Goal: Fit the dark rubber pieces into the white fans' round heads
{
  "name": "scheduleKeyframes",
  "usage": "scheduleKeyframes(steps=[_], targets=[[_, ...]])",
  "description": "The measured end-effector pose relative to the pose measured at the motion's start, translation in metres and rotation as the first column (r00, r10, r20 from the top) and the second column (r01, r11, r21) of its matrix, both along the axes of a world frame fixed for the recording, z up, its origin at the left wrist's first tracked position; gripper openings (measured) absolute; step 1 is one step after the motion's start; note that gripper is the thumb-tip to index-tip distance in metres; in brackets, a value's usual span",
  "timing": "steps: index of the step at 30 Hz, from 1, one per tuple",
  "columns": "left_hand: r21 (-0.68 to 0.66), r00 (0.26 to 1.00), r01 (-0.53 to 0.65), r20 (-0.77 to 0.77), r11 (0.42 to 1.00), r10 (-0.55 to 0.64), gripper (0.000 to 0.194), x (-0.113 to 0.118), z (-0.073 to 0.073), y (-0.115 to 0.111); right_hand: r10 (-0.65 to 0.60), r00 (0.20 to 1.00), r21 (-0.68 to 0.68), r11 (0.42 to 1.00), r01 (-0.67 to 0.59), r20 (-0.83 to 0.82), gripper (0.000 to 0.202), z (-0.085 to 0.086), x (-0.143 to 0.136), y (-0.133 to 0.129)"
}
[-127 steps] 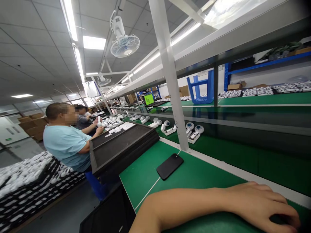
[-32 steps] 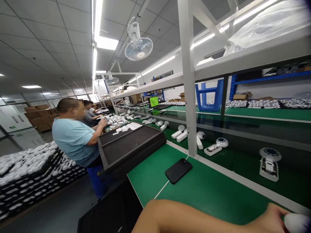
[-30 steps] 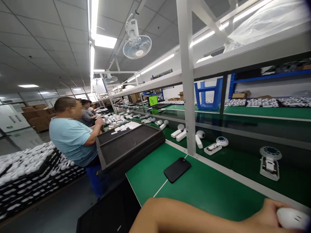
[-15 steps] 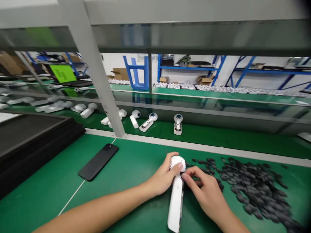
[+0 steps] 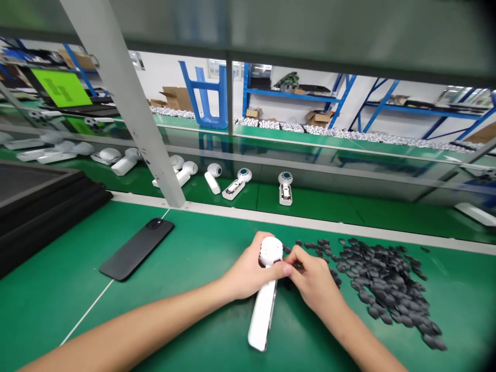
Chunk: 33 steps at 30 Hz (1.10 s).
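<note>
A white handheld device (image 5: 264,310) with a round head and a long handle slants toward me over the green bench. My left hand (image 5: 250,271) is closed around its neck and head, the thumb lying across the neck. At the right side of that neck, beside a dark spot, my right hand (image 5: 310,274) pinches with thumb and forefinger. Whatever is between those fingertips is hidden. Many small black pieces (image 5: 387,284) lie in a loose pile right of my right hand, some partly behind it.
A black phone (image 5: 137,249) lies on the bench to the left, near black trays (image 5: 50,217). Behind the pale bench rail (image 5: 248,213), several similar white devices (image 5: 285,188) lie on a green surface. A grey post (image 5: 134,103) rises at left; a blue stool (image 5: 209,98) stands farther back.
The view has shifted, so the device appears farther left. My left thumb has moved from the round head down across the neck. My right fingers stay at the neck, now pinched closer to the thumb.
</note>
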<state>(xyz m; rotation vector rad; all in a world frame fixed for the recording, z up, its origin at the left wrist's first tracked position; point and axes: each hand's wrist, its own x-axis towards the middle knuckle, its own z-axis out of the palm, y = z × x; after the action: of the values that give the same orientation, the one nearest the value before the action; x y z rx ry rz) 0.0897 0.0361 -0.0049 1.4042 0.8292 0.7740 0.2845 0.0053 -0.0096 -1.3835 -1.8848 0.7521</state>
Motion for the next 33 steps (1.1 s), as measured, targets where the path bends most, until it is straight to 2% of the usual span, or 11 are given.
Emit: scheduleKeyframes(steps=[3,6,9,13,16,19,22,26,30,33], targets=[[-0.032,0.999,0.023,0.03,0.999,-0.022,0.064,0.001,0.0,-0.001,0.002,0.998,0.003,1.0,-0.002,0.063,0.021,0.006,0.003,-0.001],[-0.163,0.992,0.057,0.123,0.985,-0.037,0.073,-0.001,0.001,-0.002,0.084,0.986,0.03,0.996,-0.09,0.145,0.02,0.018,0.013,-0.006],[-0.24,0.981,0.044,0.192,0.97,0.002,0.064,-0.006,0.003,-0.001,0.173,0.943,0.039,0.981,-0.191,0.283,0.019,0.026,0.027,-0.012],[-0.251,0.981,0.026,0.194,0.968,0.024,0.051,-0.012,0.007,0.0,0.217,0.859,0.002,0.969,-0.245,0.463,0.019,0.025,0.034,-0.02],[-0.258,0.985,0.036,0.172,0.965,0.009,0.052,-0.012,0.008,0.0,0.207,0.847,0.003,0.971,-0.24,0.489,0.017,0.021,0.028,-0.021],[-0.249,0.987,0.035,0.163,0.968,0.006,0.056,-0.01,0.01,0.0,0.204,0.874,-0.006,0.974,-0.225,0.44,0.005,0.023,0.023,-0.022],[-0.22,0.988,0.029,0.157,0.975,0.006,0.056,-0.009,0.014,-0.001,0.207,0.918,-0.045,0.978,-0.204,0.338,0.005,0.028,0.022,-0.025],[-0.202,0.981,-0.001,0.189,0.979,0.04,0.061,-0.009,0.023,-0.007,0.204,0.976,-0.159,0.969,-0.19,0.077,0.008,0.03,0.021,-0.028],[-0.171,0.975,-0.012,0.216,0.985,0.05,0.07,-0.011,0.037,-0.016,0.072,0.978,-0.283,0.951,-0.126,-0.193,0.016,0.031,0.02,-0.025],[-0.066,0.99,-0.067,0.117,0.996,0.074,0.069,-0.013,0.049,-0.02,-0.014,0.963,-0.299,0.952,-0.07,-0.27,0.019,0.033,0.021,-0.024]])
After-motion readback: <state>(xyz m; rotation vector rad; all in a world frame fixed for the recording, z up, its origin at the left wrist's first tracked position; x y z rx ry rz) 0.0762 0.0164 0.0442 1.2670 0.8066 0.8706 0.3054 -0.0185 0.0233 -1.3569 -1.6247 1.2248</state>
